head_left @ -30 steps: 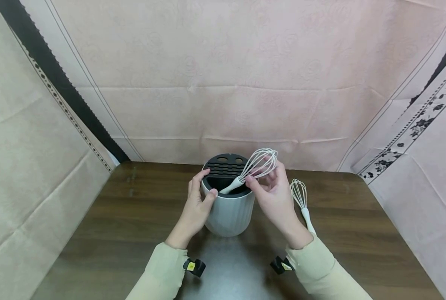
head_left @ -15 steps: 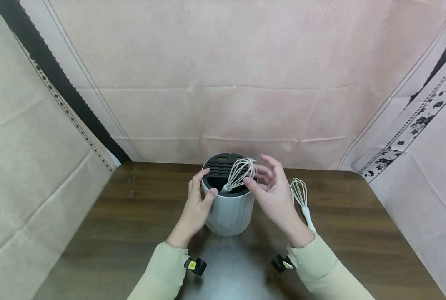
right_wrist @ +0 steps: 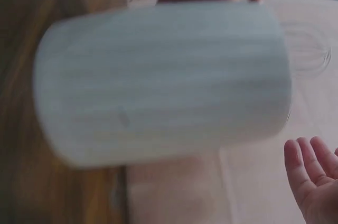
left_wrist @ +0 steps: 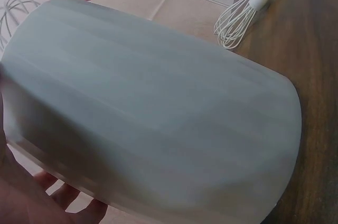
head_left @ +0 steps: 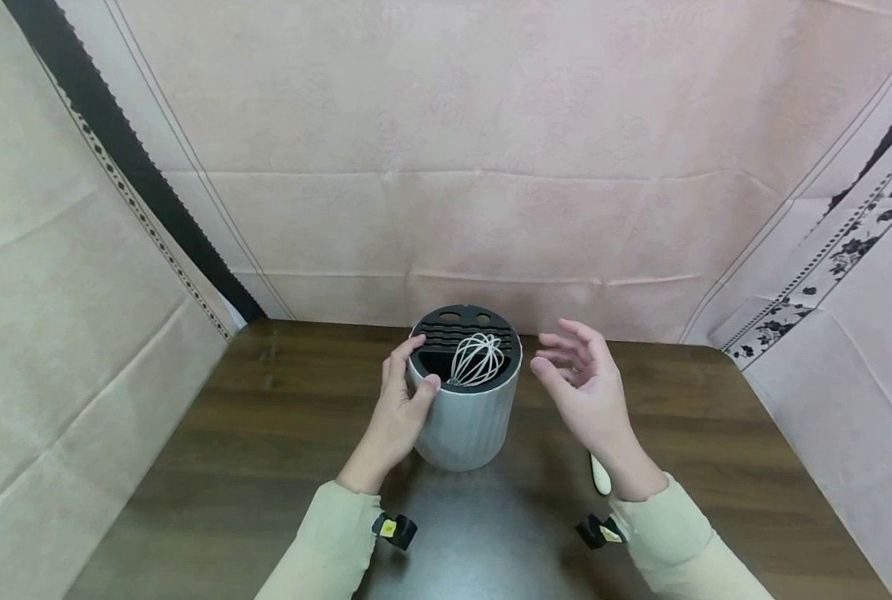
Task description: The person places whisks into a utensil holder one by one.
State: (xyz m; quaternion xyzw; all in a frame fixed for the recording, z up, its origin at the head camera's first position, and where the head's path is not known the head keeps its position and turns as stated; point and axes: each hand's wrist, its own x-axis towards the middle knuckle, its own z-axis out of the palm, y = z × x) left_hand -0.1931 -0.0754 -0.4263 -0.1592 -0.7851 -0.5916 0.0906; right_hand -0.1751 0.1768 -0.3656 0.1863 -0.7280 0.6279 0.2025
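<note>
A pale grey ribbed utensil holder (head_left: 464, 429) with a black slotted lid (head_left: 457, 337) stands upright on the table. My left hand (head_left: 399, 400) grips its left side, thumb at the front rim; in the left wrist view its fingers (left_wrist: 66, 195) show along the holder's wall. A whisk (head_left: 478, 360) stands in the lid's front opening, wires up, its handle hidden inside. My right hand (head_left: 584, 387) is in the air right of the holder, fingers loosely bent, holding nothing. Behind its wrist shows a white handle (head_left: 599, 477); the left wrist view has white whisks (left_wrist: 253, 7) there, seemingly two overlapping.
The brown wooden table (head_left: 266, 467) carries the holder near its back edge. Pale patterned cloth (head_left: 446, 167) hangs behind and on both sides. A dark wrist camera (head_left: 395, 530) sits on each sleeve.
The whisk has dropped from a slant in my right fingers to standing down in the holder. My right hand has let go and moved right. The left hand keeps its grip.
</note>
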